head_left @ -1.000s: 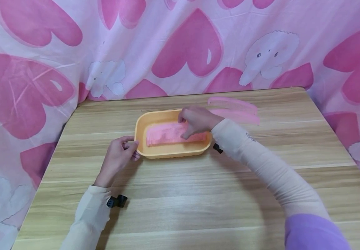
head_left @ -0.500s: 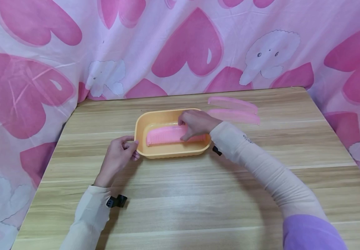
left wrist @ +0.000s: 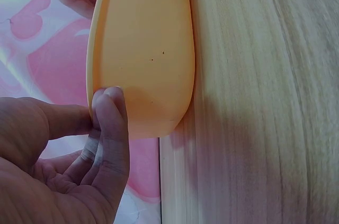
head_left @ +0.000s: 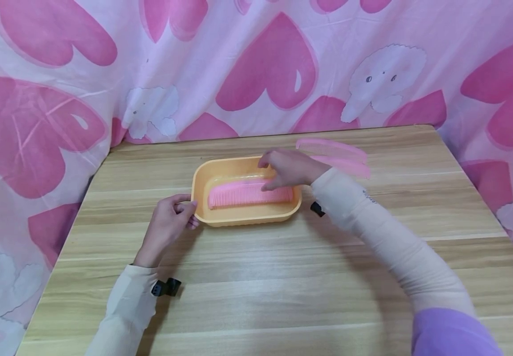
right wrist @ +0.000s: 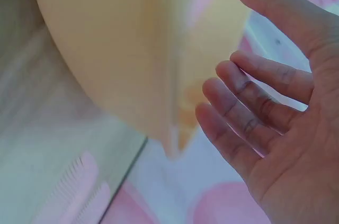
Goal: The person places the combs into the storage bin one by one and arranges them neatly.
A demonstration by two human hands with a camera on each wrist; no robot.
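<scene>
A pink comb [head_left: 238, 194] lies inside the yellow-orange plastic basin [head_left: 247, 217], its teeth toward the front wall. My left hand [head_left: 167, 222] pinches the basin's left rim between thumb and fingers; the left wrist view shows the fingers [left wrist: 114, 123] against the outer wall. Over the basin's right end hovers my right hand [head_left: 292, 169], its thumb and fingers spread apart. In the right wrist view that hand [right wrist: 275, 102] holds nothing, with loosely bent fingers above the rim. Whether its thumb touches the comb is hard to tell from the head view.
Two more pink combs lie behind and right of the basin, the farther comb [head_left: 336, 146] and the nearer comb [head_left: 349, 166], partly hidden by the right hand. They rest on the wooden table [head_left: 256, 296]. A pink heart-patterned curtain [head_left: 265, 64] hangs around the table's back and sides.
My right hand has let go of the comb in the basin and risen slightly to the right, its fingers opening. The left hand and the basin have stayed put.
</scene>
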